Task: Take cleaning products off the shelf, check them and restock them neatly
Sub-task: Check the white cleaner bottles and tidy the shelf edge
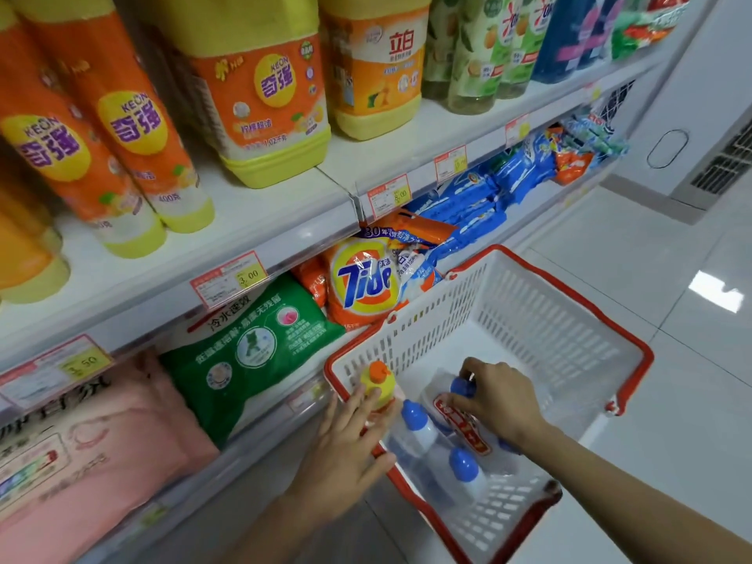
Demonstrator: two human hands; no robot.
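A white shopping basket (pixel 541 319) with a red rim stands on the floor beside the shelf. Inside it lie clear bottles with blue caps (pixel 417 417), bundled with a red label. My right hand (pixel 494 396) reaches into the basket and grips one blue-capped bottle at its top. A yellow bottle with an orange cap (pixel 378 380) stands at the basket's near left corner. My left hand (pixel 346 449) touches it, its fingers fairly straight along the bottle's side.
The upper shelf holds orange and yellow detergent bottles (pixel 260 95) and green bottles (pixel 476 54). Below it lie a Tide bag (pixel 362 278), a green bag (pixel 252 343), a pink bag (pixel 81 449) and blue packs (pixel 488 197). White tiled floor (pixel 651 258) lies to the right.
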